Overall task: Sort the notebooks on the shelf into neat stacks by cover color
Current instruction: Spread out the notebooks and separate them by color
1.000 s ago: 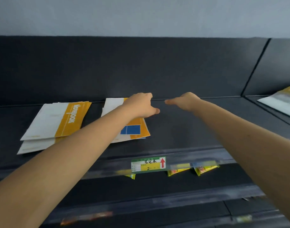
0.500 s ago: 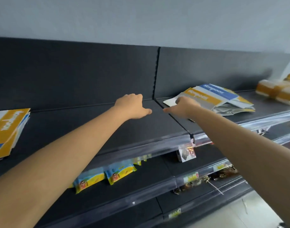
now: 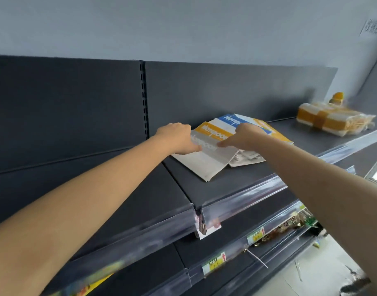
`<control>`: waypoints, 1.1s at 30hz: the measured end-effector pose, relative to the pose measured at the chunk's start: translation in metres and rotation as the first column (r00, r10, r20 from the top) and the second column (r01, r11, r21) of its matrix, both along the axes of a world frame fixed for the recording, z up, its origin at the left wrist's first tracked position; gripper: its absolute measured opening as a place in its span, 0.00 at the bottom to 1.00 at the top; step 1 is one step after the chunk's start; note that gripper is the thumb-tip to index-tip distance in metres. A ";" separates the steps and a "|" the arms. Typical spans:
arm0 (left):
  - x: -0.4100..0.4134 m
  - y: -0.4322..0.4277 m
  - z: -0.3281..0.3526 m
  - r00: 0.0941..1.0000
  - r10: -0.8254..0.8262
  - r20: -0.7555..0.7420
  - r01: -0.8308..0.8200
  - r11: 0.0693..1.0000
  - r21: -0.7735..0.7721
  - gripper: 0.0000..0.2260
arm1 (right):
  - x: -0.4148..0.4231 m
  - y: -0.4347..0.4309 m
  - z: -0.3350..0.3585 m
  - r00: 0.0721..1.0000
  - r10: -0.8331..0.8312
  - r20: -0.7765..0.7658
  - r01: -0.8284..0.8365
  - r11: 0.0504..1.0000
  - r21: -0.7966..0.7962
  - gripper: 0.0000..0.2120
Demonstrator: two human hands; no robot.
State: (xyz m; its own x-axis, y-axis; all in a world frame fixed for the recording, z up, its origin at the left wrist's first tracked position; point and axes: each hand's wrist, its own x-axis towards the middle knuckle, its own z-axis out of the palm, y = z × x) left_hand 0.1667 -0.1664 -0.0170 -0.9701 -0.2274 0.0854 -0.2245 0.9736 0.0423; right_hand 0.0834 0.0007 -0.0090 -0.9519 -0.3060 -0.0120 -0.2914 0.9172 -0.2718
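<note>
Head view: the left hand (image 3: 178, 137) grips the near-left edge of a grey-banded notebook (image 3: 204, 163), fingers curled, thumb on the cover. The right hand (image 3: 246, 136) rests its thumb on the same cover; I cannot tell whether its fingers hold anything. Just beyond the fingers, an orange-banded notebook (image 3: 211, 130) and a blue-banded notebook (image 3: 230, 120) lie askew on the dark shelf (image 3: 236, 186).
</note>
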 end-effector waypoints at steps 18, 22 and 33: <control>-0.127 -0.005 -0.005 0.954 0.032 0.297 -0.089 0.980 0.179 0.42 | -0.150 0.001 -0.002 0.977 0.030 0.213 -0.014 0.997 -0.077 0.45; -0.126 0.000 -0.012 0.909 0.119 0.400 -0.224 0.948 0.226 0.46 | -0.153 -0.009 0.001 0.916 0.240 0.322 -0.262 0.965 0.027 0.47; -0.097 0.019 -0.022 0.758 0.503 0.416 -0.631 0.728 0.268 0.53 | -0.121 -0.030 -0.009 0.860 0.504 0.081 -0.503 0.810 0.301 0.46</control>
